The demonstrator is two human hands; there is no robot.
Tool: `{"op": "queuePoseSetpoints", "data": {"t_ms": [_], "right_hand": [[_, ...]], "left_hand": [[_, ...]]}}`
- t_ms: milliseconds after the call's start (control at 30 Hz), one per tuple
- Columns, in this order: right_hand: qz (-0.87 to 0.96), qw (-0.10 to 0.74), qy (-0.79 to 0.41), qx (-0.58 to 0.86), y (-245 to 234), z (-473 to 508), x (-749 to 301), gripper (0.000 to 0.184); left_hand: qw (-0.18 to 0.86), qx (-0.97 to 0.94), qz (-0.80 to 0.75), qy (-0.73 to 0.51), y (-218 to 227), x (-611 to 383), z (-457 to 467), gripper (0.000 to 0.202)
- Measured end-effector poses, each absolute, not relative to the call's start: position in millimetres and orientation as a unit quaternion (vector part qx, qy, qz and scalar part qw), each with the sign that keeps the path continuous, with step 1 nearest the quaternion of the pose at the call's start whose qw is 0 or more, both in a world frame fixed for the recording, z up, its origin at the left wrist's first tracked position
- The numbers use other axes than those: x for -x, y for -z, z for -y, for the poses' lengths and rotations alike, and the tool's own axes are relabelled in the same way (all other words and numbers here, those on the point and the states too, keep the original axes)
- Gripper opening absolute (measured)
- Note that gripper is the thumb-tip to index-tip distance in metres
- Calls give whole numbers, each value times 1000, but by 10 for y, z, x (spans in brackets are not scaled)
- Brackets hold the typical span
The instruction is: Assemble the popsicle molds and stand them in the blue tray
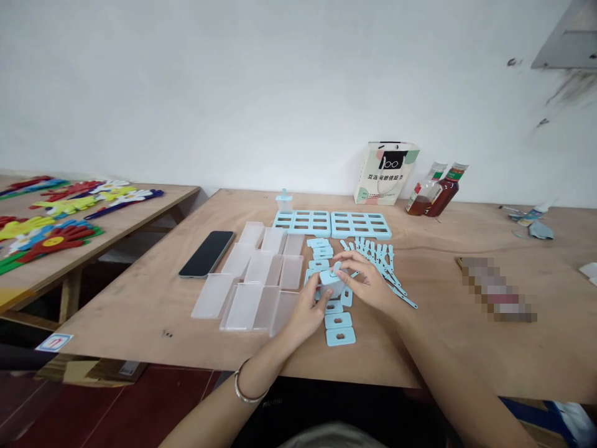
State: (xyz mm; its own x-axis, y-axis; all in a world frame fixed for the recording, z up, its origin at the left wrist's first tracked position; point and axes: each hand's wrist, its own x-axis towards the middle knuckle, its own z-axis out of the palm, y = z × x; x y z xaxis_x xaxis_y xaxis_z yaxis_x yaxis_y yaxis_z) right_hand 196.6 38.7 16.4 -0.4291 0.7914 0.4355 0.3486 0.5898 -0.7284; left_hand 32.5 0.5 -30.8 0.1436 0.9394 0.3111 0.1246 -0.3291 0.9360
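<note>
A popsicle mold (329,285) with a clear cup and light blue lid is upright in my left hand (308,306), whose fingers and thumb are closed around its sides. At its top, my right hand (366,280) pinches the light blue stick (336,268) that stands up out of the lid. Below and behind my hands lie several blue lids (338,320) with slots. Loose blue sticks (379,256) are bunched just beyond my right hand. To the left, several clear mold cups (237,307) rest on their sides.
Two blue rack frames (359,224) lie at the back, with a closed mold (284,201) behind them. A phone (206,254) is at the left. A paper bag (386,174) and two bottles (443,190) stand by the wall. Colourful hand-shaped items cover another table (183,195).
</note>
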Motion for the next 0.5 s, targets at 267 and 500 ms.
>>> {"op": "queuePoseSetpoints", "data": {"t_ms": [267, 500], "right_hand": [[786, 431, -288, 338, -195, -366, -1957, 13], [791, 463, -249, 314, -149, -408, -1921, 13]], "left_hand": [[379, -654, -419, -503, 302, -322, -8, 26], [365, -659, -423, -504, 342, -311, -21, 24]]}}
